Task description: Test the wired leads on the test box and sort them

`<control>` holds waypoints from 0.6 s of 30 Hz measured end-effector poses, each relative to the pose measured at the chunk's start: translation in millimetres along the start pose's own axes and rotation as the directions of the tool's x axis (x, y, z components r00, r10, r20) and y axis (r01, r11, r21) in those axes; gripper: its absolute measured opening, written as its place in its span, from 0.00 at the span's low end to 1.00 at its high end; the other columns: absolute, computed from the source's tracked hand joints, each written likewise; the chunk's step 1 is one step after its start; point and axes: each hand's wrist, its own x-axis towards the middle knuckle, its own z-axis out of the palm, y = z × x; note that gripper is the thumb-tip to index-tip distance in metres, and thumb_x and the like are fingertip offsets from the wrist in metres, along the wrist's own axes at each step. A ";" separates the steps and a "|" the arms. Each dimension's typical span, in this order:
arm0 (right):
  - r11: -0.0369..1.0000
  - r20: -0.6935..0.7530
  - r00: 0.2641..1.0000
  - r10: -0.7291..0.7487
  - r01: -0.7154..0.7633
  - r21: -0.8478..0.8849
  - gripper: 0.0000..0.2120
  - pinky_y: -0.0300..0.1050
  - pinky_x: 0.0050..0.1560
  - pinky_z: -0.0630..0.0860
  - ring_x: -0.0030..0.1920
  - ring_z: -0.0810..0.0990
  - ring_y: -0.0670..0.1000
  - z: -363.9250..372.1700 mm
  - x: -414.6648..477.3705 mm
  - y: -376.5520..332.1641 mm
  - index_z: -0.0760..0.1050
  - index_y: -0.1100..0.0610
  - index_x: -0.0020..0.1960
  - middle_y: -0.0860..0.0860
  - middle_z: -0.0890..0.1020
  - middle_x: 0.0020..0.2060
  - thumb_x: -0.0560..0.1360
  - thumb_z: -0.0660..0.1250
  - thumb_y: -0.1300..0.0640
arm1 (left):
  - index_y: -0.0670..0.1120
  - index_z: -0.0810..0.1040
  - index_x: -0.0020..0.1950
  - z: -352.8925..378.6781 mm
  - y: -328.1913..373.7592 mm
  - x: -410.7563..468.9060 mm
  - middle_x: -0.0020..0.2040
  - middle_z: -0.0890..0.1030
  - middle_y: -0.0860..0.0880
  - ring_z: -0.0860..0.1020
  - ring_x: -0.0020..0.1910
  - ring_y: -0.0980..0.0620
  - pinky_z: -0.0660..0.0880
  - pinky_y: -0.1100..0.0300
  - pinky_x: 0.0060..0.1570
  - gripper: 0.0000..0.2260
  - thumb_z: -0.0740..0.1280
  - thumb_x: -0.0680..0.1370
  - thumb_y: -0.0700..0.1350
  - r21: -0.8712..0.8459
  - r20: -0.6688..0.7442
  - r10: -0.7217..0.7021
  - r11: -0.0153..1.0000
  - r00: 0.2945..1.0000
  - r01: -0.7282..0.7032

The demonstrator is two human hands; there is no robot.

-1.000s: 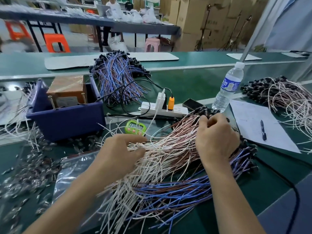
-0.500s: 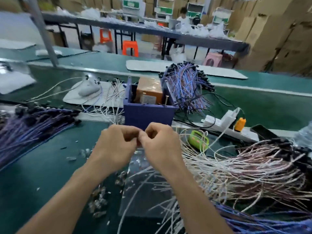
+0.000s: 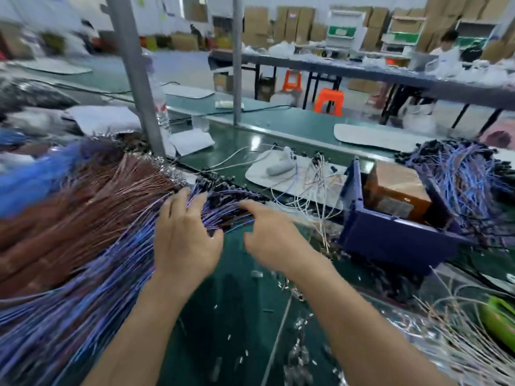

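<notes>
A big pile of purple leads lies on the green bench at the left, next to a pile of brown leads. My left hand rests on the purple leads with its fingers spread and straight. My right hand hovers just right of the pile's black connector ends, fingers loosely extended, holding nothing that I can make out. The test box, brown and taped, sits inside a dark blue bin to the right of my hands. The frame is blurred by motion.
A grey post rises behind the brown pile. White leads and a white pad lie left of the bin. More purple leads lie behind it. Small metal bits litter the bench; a green timer sits at right.
The view has swung left. My hands, which were pinched together in front of the bin half a second ago, have parted and moved left onto the purple pile.
</notes>
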 end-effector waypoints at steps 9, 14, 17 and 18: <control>0.862 0.061 0.958 -0.279 0.278 -0.423 0.38 0.58 0.80 0.52 0.81 0.51 0.60 28.2 102.9 -47.2 0.61 0.50 0.79 0.56 0.58 0.81 0.72 0.69 0.61 | 0.43 0.71 0.75 7.3 -50.8 8.0 0.70 0.77 0.41 0.73 0.70 0.39 0.68 0.43 0.70 0.37 0.81 0.69 0.50 0.025 -0.088 -0.147 0.988 0.985 0.150; 0.772 0.218 0.942 -0.256 0.335 -0.540 0.32 0.58 0.80 0.51 0.79 0.58 0.57 52.3 126.4 -43.9 0.64 0.52 0.77 0.52 0.66 0.77 0.75 0.69 0.56 | 0.42 0.77 0.70 7.5 -51.3 5.2 0.65 0.80 0.42 0.77 0.64 0.39 0.70 0.43 0.63 0.25 0.73 0.77 0.53 0.075 -0.093 -0.310 0.945 0.946 0.317; 0.760 0.175 0.938 -0.299 0.345 -0.551 0.30 0.59 0.79 0.53 0.76 0.61 0.57 56.4 122.4 -40.4 0.65 0.51 0.75 0.51 0.70 0.72 0.74 0.67 0.56 | 0.40 0.76 0.70 9.0 -50.9 6.4 0.64 0.80 0.41 0.76 0.63 0.38 0.71 0.43 0.64 0.22 0.70 0.79 0.48 -0.025 -0.058 -0.321 0.947 0.945 0.320; 0.760 0.169 0.936 -0.308 0.349 -0.548 0.29 0.59 0.79 0.53 0.75 0.62 0.57 55.5 119.2 -39.1 0.66 0.51 0.75 0.51 0.71 0.70 0.74 0.67 0.56 | 0.40 0.76 0.70 8.5 -50.7 6.5 0.64 0.80 0.41 0.76 0.63 0.39 0.71 0.44 0.64 0.21 0.70 0.79 0.47 -0.053 -0.060 -0.316 0.948 0.947 0.313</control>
